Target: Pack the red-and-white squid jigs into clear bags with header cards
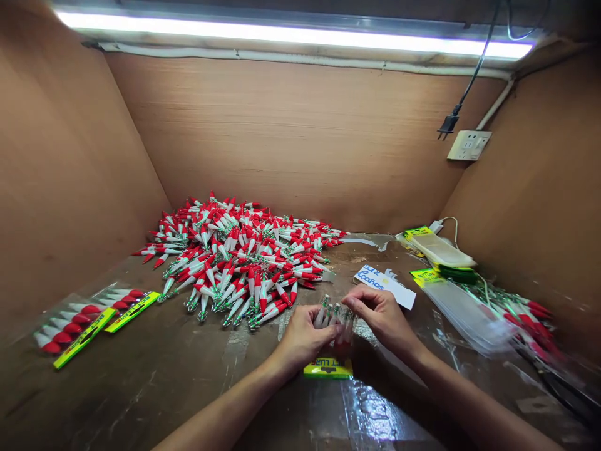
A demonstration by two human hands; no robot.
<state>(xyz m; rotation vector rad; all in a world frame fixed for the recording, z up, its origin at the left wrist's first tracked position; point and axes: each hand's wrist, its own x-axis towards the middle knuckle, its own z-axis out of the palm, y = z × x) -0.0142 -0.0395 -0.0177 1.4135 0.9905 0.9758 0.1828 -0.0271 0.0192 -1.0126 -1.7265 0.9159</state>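
My left hand [305, 335] is closed around a clear bag of red and white fishing lures [345, 335]. The green hook ends of the lures point away from me. The bag's yellow header card [327, 368] faces my body. At the bag's far end, the fingertips of my right hand [382, 316] are pinched together beside the hook ends; what they grip is too small to make out. Just beyond my hands spreads a large pile of loose red and white squid-jig lures [244, 257].
Two filled lure packs [77, 329] lie at the left. On the right are stacked clear bags with yellow cards [462, 307] and more lures [530, 319]. A handwritten card [385, 285] lies behind my right hand. A black plug [449, 124] hangs near a wall socket [469, 145].
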